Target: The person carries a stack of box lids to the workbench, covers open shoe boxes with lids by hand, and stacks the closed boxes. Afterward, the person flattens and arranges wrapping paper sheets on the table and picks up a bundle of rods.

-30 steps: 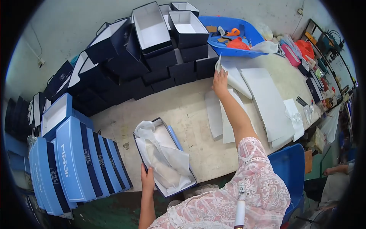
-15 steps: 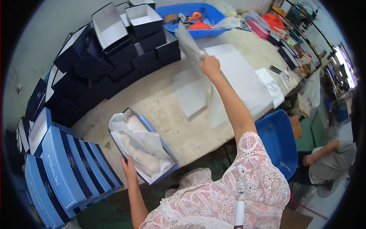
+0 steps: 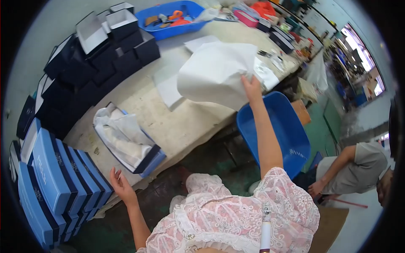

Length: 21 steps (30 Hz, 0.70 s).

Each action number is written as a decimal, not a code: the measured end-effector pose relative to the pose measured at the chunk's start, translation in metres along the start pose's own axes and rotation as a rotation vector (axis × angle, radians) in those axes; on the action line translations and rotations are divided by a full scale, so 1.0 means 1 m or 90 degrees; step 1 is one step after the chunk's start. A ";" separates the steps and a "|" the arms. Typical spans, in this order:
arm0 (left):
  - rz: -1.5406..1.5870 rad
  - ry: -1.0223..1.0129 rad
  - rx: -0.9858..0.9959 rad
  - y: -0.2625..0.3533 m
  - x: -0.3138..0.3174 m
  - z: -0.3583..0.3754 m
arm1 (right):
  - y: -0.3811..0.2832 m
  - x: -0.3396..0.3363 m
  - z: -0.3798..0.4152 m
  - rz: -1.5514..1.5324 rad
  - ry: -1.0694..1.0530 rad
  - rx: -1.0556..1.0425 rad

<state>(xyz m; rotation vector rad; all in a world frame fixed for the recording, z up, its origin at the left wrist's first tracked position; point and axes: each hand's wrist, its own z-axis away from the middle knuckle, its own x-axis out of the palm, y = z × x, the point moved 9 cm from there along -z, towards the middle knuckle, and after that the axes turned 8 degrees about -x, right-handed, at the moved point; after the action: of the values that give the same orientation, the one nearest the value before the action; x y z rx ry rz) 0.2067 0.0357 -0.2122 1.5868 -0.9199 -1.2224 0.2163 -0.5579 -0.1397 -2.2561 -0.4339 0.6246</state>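
My right hand (image 3: 252, 89) grips the edge of a large sheet of white tissue paper (image 3: 213, 74), which billows out to the left above the table. Below me on the left, my left hand (image 3: 121, 185) is off the box, its fingers apart and nothing in them. Just above that hand, an open shoebox (image 3: 152, 158) rests on the table's near edge. White tissue paper (image 3: 126, 122) fills it, with pale wrapped shapes showing through; what they are I cannot make out. A blue lid lies under or beside the box.
Light-blue shoeboxes (image 3: 52, 168) are stacked at the left. Dark open boxes (image 3: 101, 59) pile up along the wall. A blue basin (image 3: 171, 21) with odds and ends stands at the back; a blue tub (image 3: 276, 130) is beside the table (image 3: 185, 126). Another person (image 3: 352, 168) is at the right.
My right hand has swung right and nearer with the paper, which has spread out. My left hand has let go of the shoebox. The view has shifted to the right.
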 end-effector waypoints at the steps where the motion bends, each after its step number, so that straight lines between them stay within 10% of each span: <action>1: 0.009 0.007 0.030 0.013 0.003 0.011 | -0.017 -0.012 0.009 0.100 -0.012 -0.110; 9: 0.079 -0.269 0.143 0.091 0.107 0.066 | -0.051 -0.063 0.002 0.218 -0.147 -0.100; 21: 0.487 -0.705 -0.586 0.059 0.422 0.057 | 0.018 -0.050 -0.070 -0.305 -0.375 0.216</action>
<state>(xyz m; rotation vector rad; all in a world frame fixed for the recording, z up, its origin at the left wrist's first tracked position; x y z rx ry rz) 0.2481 -0.3850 -0.2879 -0.2751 -1.1660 -1.5460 0.2153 -0.6335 -0.0953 -1.5395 -1.0335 1.0094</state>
